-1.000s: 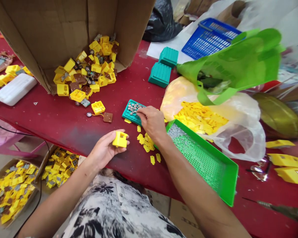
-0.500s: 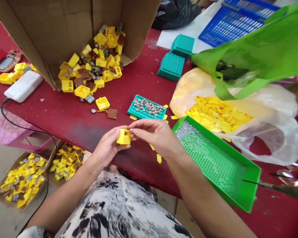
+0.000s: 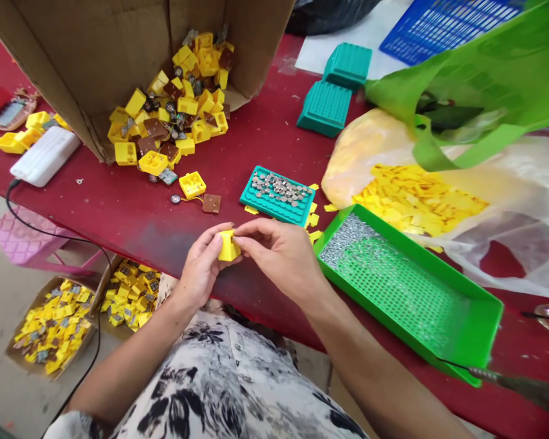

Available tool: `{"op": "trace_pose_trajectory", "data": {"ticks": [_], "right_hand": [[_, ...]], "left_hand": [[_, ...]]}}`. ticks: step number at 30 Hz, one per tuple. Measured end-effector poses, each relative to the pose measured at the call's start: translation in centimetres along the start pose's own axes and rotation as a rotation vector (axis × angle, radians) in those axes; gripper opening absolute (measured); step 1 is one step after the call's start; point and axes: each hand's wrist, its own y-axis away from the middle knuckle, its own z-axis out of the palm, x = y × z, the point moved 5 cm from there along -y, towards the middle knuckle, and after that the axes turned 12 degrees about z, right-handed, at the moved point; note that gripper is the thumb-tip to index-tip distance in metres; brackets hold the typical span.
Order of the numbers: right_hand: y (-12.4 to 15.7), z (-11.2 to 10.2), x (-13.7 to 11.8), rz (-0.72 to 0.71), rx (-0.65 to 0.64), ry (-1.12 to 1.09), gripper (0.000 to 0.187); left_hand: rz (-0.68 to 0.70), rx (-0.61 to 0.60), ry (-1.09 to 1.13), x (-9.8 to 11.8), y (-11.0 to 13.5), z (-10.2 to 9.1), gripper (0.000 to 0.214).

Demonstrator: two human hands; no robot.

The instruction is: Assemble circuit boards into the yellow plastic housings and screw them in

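Before the black-and-white shirt (image 3: 201,378), over the near edge of the red table (image 3: 265,146): left hand (image 3: 204,262) with thumb and fingers closed round a yellow housing (image 3: 229,247). Right hand (image 3: 283,256) at the right side of the same housing, tips of thumb and forefinger close together against it; contents of the pinch, if any, too small to tell. To the right: green tray (image 3: 480,320) lying slantwise, with small silvery pieces (image 3: 348,241) thick at the far-left end and thinner across the perforated base. At its near-right corner: tool (image 3: 516,383) with thin shaft, blurred. Just beyond the hands: teal tray (image 3: 274,208) with loose silvery discs (image 3: 279,188), and flat yellow pieces (image 3: 312,219) beside it. Left of that: open yellow shell (image 3: 193,184), with thin wires to a brown square block (image 3: 211,203) and a round disc (image 3: 175,199). Farther off: plastic bag (image 3: 348,152) holding yellow parts (image 3: 416,198); cardboard box (image 3: 119,73) with heaped yellow housings (image 3: 187,105). Beyond: two upturned teal trays (image 3: 324,108), green bag (image 3: 473,85), blue basket (image 3: 452,27).
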Motion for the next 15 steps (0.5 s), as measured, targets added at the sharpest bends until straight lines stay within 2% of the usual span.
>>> {"op": "trace_pose_trajectory", "data": {"ticks": [3, 6, 8, 9, 11, 13, 15], "right_hand": [[-0.1, 0.5, 0.1, 0.075, -0.003, 0.031, 0.005], [-0.1, 0.4, -0.3, 0.052, -0.010, 0.082, 0.005], [-0.3, -0.3, -0.3, 0.020, -0.013, 0.036, 0.006], [-0.5, -1.0, -0.2, 0.001, 0.018, 0.010, 0.008], [-1.2, -2.8, 0.2, -0.047, 0.161, 0.017, 0.010], [-2.4, -4.5, 0.5, -0.123, 0.329, 0.157, 0.008], [-4.0, -5.1, 0.7, -0.217, 0.387, 0.374, 0.011]], "left_hand": [[0.036, -0.023, -0.006, 0.1, 0.1, 0.1, 0.021], [-0.001, -0.032, -0.011, 0.0, 0.2, 0.0, 0.022], [-0.048, -0.027, -0.004, 0.0, 0.2, -0.1, 0.023], [-0.070, -0.025, 0.004, 0.0, 0.2, -0.2, 0.024], [-0.102, -0.024, 0.024, 0.1, 0.1, -0.3, 0.025], [-0.116, -0.024, 0.045, 0.2, -0.1, -0.3, 0.024], [-0.122, -0.022, 0.060, 0.2, -0.3, -0.2, 0.024]]}}
